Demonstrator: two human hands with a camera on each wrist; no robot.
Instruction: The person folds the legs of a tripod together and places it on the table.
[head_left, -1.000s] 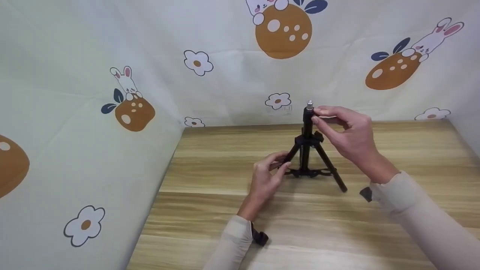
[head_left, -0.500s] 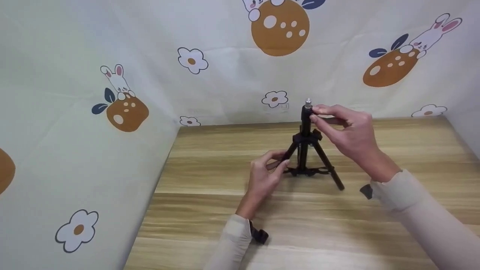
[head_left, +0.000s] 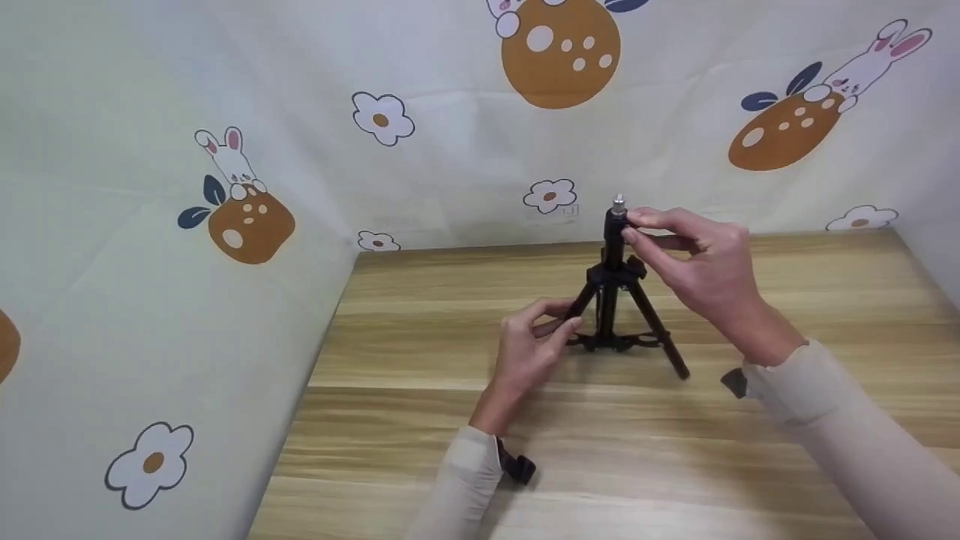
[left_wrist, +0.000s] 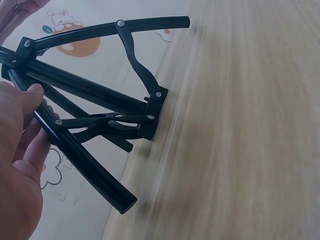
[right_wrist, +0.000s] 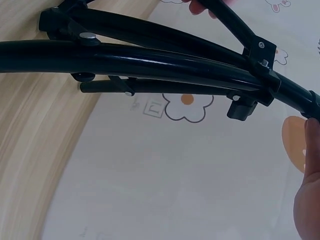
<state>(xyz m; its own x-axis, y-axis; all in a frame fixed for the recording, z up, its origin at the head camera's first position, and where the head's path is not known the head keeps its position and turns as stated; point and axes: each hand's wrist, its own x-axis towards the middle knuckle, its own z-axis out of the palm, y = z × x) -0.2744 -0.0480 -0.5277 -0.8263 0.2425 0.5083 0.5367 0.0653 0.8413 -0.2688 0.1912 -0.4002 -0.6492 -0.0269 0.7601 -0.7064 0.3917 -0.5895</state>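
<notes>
A small black tripod (head_left: 607, 307) stands upright on the wooden table, its legs spread and a silver screw stud (head_left: 619, 202) at the top of its column. My left hand (head_left: 525, 352) grips the left leg between thumb and fingers; in the left wrist view that leg (left_wrist: 85, 160) passes between them near a brace joint. Thumb and fingertips of my right hand (head_left: 709, 262) pinch the column's top just below the stud. Only the thumb side of the right hand (right_wrist: 308, 195) shows in the right wrist view, against the upper column (right_wrist: 295, 95).
Behind the table (head_left: 420, 420) hangs a pale cloth (head_left: 450, 172) printed with rabbits, oranges and flowers, continuing along the left side. A black clamp knob (head_left: 636, 268) juts from the tripod's collar. Dark straps sit at both sleeve cuffs.
The head view has shifted slightly, so the whole scene sits a little up and left. Both hands keep their hold on the tripod, which stays in place.
</notes>
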